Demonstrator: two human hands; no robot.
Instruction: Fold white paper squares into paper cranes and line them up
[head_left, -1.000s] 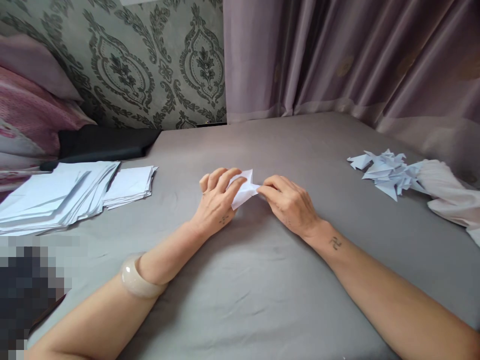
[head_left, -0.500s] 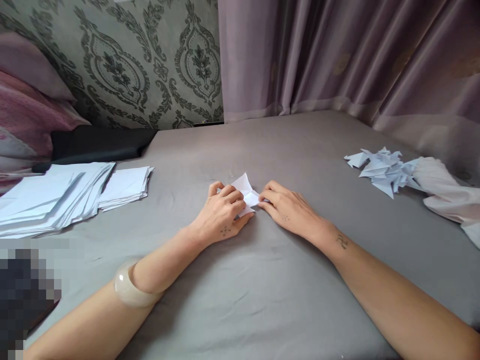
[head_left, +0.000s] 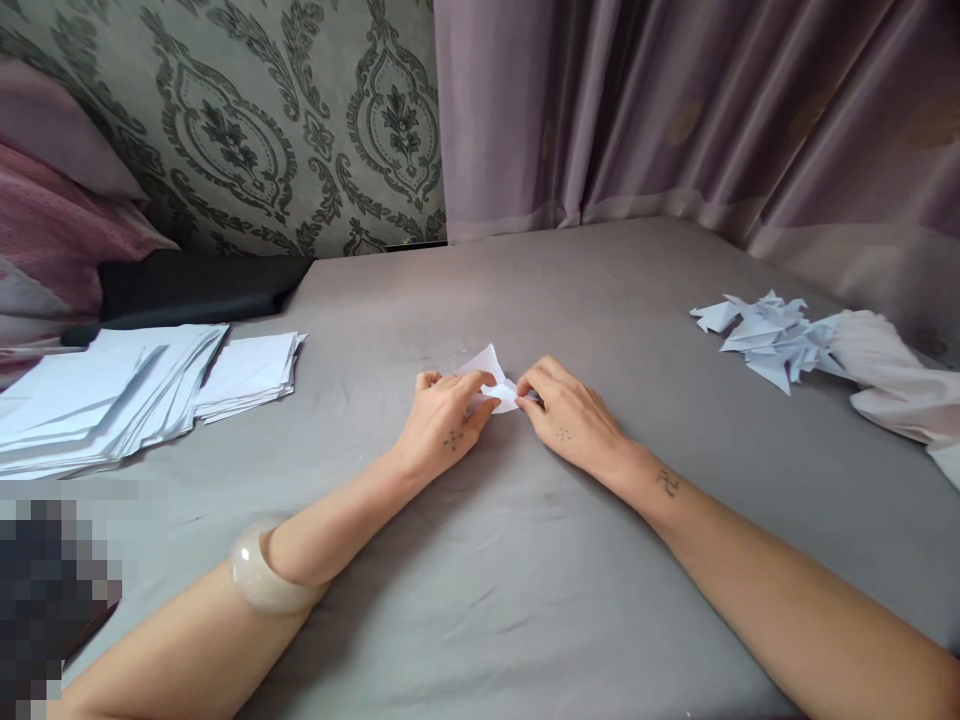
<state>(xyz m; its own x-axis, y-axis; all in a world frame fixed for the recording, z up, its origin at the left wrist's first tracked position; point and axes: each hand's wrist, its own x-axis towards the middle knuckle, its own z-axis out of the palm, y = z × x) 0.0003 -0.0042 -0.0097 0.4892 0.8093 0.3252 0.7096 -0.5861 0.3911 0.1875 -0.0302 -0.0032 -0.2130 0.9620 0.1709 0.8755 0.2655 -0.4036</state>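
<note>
A small white sheet of folded paper (head_left: 486,364) lies between my hands on the grey cloth surface (head_left: 525,560), with one pointed corner standing up at the far side. My left hand (head_left: 450,410) grips its left part, thumb and forefinger curled over the near edge. At the right tip, my right hand (head_left: 566,410) pinches the paper between thumb and fingers. The fingers hide much of the paper, so its full folded shape cannot be made out.
To the left lie a stack of large white sheets (head_left: 142,385) and a smaller stack of paper (head_left: 247,375), with black cloth (head_left: 202,285) behind. A heap of folded paper pieces (head_left: 780,335) sits at the right beside pale fabric (head_left: 885,380). Curtains (head_left: 570,110) hang at the back.
My left thumb and forefinger have shifted up along the near side of the paper, and the lower flap there no longer sticks out. My right hand has moved slightly left, still pinching the tip.
</note>
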